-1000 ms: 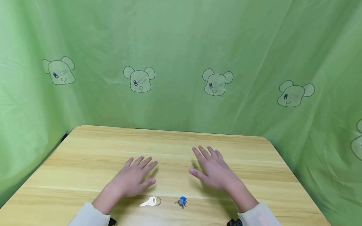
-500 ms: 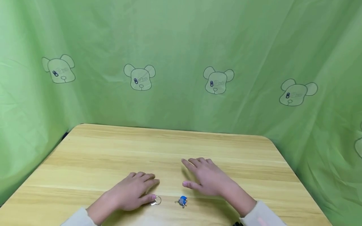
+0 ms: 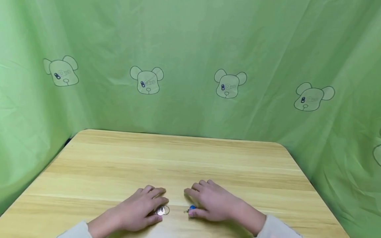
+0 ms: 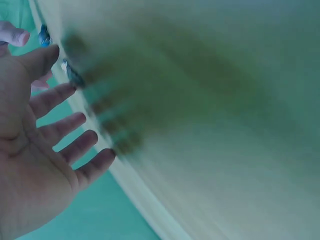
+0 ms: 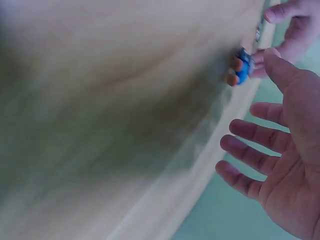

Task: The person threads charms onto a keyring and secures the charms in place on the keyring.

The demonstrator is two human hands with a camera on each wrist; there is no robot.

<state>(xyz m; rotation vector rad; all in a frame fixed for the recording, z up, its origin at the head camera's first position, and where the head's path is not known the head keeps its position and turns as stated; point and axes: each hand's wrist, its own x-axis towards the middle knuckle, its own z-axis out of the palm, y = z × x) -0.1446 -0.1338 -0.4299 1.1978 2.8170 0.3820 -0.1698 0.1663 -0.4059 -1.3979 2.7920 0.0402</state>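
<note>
A silver key on a ring (image 3: 161, 210) lies on the wooden table near the front. My left hand (image 3: 137, 210) hovers over and beside it, thumb and forefinger on either side of the key. Part of the key is hidden under that hand. In the left wrist view the key (image 4: 73, 75) sits between the thumb and forefinger tips; whether they touch it I cannot tell. To the right lies a small blue and grey figurine charm (image 3: 192, 207), partly covered by the thumb of my right hand (image 3: 217, 203). The right wrist view shows the figurine (image 5: 242, 70) beyond relaxed, spread fingers.
The wood-grain table (image 3: 178, 158) stretches away behind both hands. A green curtain (image 3: 184, 36) printed with bear heads hangs along its back and sides.
Both hands have come down and back toward the person. The left hand has closed in on the key, and the right on the figurine charm. Both small things stay in place.
</note>
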